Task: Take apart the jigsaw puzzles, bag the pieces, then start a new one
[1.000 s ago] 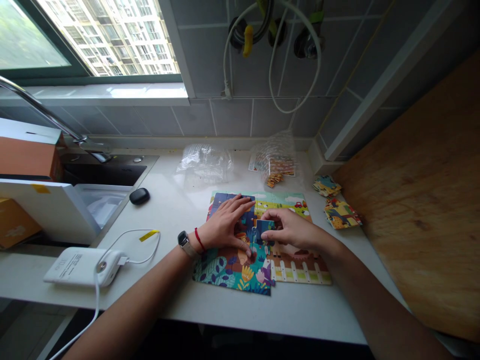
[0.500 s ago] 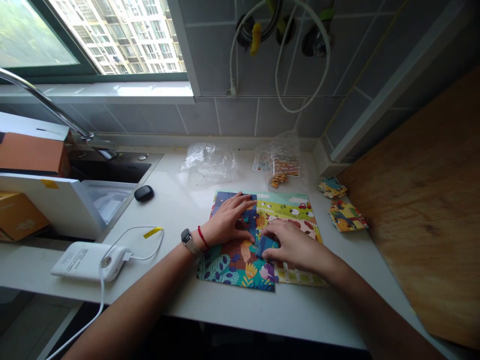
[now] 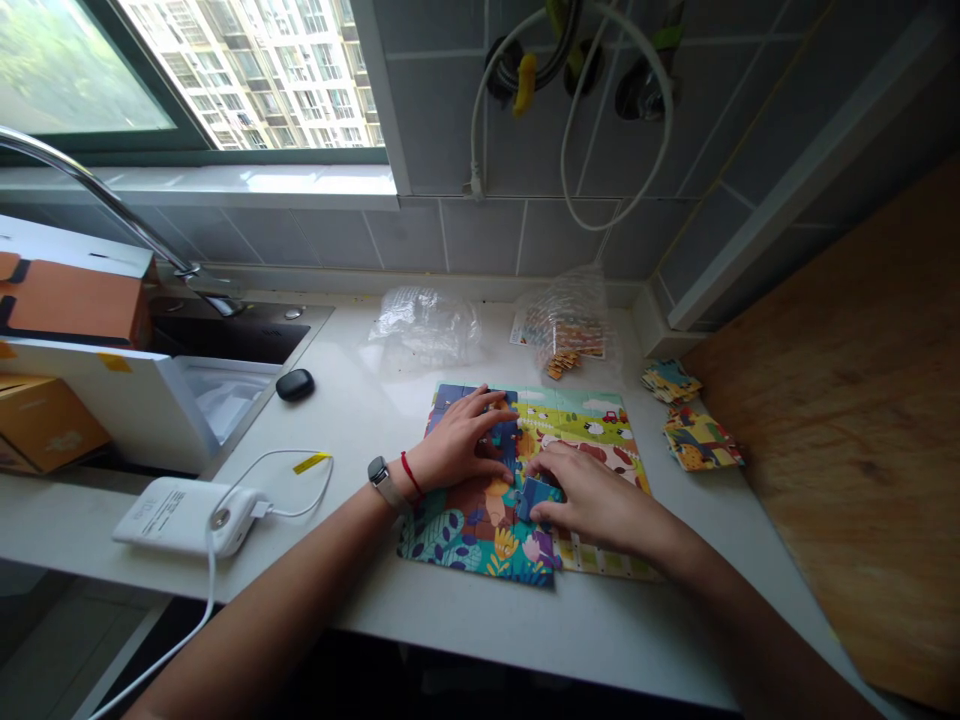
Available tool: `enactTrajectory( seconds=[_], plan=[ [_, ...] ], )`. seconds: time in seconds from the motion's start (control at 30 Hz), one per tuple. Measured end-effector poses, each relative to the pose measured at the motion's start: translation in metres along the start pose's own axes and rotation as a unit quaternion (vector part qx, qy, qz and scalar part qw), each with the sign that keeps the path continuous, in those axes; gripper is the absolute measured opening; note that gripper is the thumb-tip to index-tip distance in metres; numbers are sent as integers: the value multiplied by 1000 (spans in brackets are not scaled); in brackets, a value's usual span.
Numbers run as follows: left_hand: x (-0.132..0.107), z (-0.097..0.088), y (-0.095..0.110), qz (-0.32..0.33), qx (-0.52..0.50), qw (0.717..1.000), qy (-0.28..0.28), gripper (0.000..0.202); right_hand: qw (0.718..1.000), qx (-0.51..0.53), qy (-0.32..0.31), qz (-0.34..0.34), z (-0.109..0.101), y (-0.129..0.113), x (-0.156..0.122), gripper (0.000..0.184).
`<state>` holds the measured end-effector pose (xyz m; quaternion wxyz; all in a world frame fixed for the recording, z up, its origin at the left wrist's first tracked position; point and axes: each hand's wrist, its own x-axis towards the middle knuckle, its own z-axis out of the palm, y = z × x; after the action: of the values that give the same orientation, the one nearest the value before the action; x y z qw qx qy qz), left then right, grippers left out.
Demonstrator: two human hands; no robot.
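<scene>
On the white counter lies a colourful jigsaw puzzle (image 3: 469,548) with a dark blue and teal section at left, overlapping a green farm picture (image 3: 600,425) with a cow and sheep at right. Spread flat over the left section is my left hand (image 3: 465,440), its fingers apart. My right hand (image 3: 589,495) pinches a blue puzzle piece (image 3: 534,496) between thumb and fingers, over the right edge of that section. Its fingers partly cover the piece. I cannot tell whether the piece is seated or raised.
Two stacks of puzzle pieces (image 3: 701,438) sit by the wooden board (image 3: 840,430) at right. Clear plastic bags (image 3: 427,325) lie along the wall, one holding pieces. At left are a black mouse-like object (image 3: 295,385), a white power bank (image 3: 184,515) with cable, boxes and a sink.
The whole view has shifted slightly, moving everything a little to the right. My right hand still holds the blue piece in nearly the same spot; my left hand stays on the puzzle.
</scene>
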<state>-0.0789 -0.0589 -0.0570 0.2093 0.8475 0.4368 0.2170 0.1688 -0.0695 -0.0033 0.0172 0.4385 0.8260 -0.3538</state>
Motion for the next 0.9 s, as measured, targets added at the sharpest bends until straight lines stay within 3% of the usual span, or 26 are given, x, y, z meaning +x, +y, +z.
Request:
enactTrajectory(
  seconds=[0.3, 0.43, 0.63, 0.77, 0.9],
  plan=[
    [0, 0, 0, -5, -3, 1000, -1, 80, 998, 55, -25, 27, -7, -4, 0, 29],
    [0, 0, 1, -3, -4, 1000, -3, 78, 996, 84, -20, -6, -15, -2, 1, 28],
    [1, -1, 0, -11, 7, 1000, 8, 77, 977, 206, -42, -28, -30, 3, -1, 32],
    [1, -3, -3, -25, 12, 999, 19, 74, 985, 129, -111, -39, -21, -4, -3, 42],
    [1, -4, -5, -31, 4, 999, 26, 72, 989, 73, -130, -13, -6, -11, -4, 44]
  ],
)
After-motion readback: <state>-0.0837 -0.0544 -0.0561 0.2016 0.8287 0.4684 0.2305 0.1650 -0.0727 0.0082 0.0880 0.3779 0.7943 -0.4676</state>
